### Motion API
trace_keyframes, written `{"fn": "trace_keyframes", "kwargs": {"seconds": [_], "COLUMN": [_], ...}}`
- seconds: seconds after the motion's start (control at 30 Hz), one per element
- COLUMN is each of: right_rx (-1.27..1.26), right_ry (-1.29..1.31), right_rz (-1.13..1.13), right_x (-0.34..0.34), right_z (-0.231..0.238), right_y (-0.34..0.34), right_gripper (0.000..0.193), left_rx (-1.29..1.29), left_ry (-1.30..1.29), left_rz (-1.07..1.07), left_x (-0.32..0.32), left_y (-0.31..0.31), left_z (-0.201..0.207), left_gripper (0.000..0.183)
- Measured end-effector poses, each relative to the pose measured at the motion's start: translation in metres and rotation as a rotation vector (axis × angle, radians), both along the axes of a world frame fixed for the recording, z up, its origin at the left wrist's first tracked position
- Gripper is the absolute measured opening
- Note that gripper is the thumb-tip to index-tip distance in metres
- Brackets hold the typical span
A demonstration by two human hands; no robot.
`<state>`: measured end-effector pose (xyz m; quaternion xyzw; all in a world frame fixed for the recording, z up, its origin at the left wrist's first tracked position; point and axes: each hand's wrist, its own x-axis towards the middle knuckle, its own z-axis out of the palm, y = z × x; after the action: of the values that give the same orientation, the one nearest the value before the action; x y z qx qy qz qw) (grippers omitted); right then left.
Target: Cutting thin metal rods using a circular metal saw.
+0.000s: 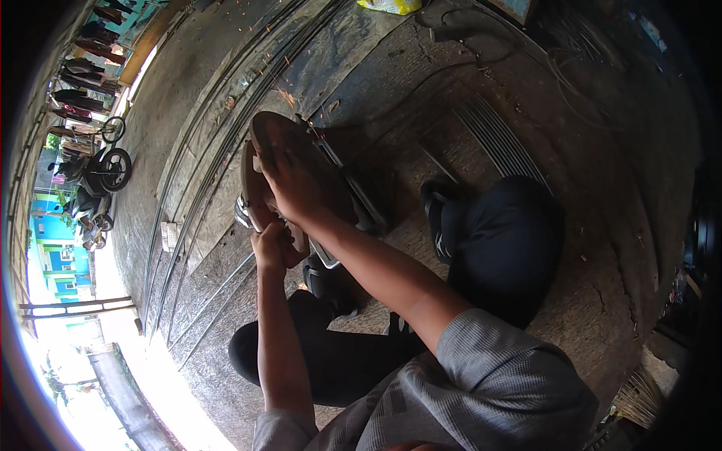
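Note:
A cut-off saw (259,165) with a broad round guard stands on the floor in front of me. My left hand (272,244) is wrapped round its handle. My right hand (297,188) lies along the saw's upper body beside the guard, fingers stretched out. Orange sparks (286,98) fly from the far side of the saw. Dark metal bars of the saw's base (350,180) show to the right of the guard. The cutting point is hidden behind the guard and my hands.
Long thin metal rods (177,225) run across the floor at left. A row of shorter rods (504,139) lies at right, near my bent knee (519,240). A cable (481,60) crosses the floor beyond. Motorcycles (94,180) and hanging clothes (86,83) are far left.

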<state>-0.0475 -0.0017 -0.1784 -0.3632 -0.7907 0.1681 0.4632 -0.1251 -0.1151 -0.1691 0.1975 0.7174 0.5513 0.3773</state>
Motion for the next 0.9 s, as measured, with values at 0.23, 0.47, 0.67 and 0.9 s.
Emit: {"fn": "trace_keyframes", "kwargs": {"seconds": [0.23, 0.47, 0.67, 0.9], "right_rx": [0.012, 0.014, -0.001, -0.010], "right_ry": [0.010, 0.011, 0.052, 0.070], "right_rz": [0.005, -0.001, 0.014, 0.038], "right_x": [0.0015, 0.0061, 0.0047, 0.0067], "right_z": [-0.0008, 0.0031, 0.0009, 0.0031], "right_y": [-0.0009, -0.0044, -0.0037, -0.0047], "right_gripper": [0.070, 0.065, 0.061, 0.062], "left_rx": [-0.018, -0.052, -0.030, -0.031], "left_ry": [0.006, 0.016, 0.019, 0.008], "left_rz": [0.012, 0.012, 0.005, 0.017], "left_x": [0.0013, 0.0003, -0.0004, -0.0029], "left_y": [-0.0008, -0.0016, -0.0010, -0.0028], "left_z": [0.0008, 0.0011, -0.0015, -0.0040], "left_gripper": [0.027, 0.026, 0.025, 0.025]}}
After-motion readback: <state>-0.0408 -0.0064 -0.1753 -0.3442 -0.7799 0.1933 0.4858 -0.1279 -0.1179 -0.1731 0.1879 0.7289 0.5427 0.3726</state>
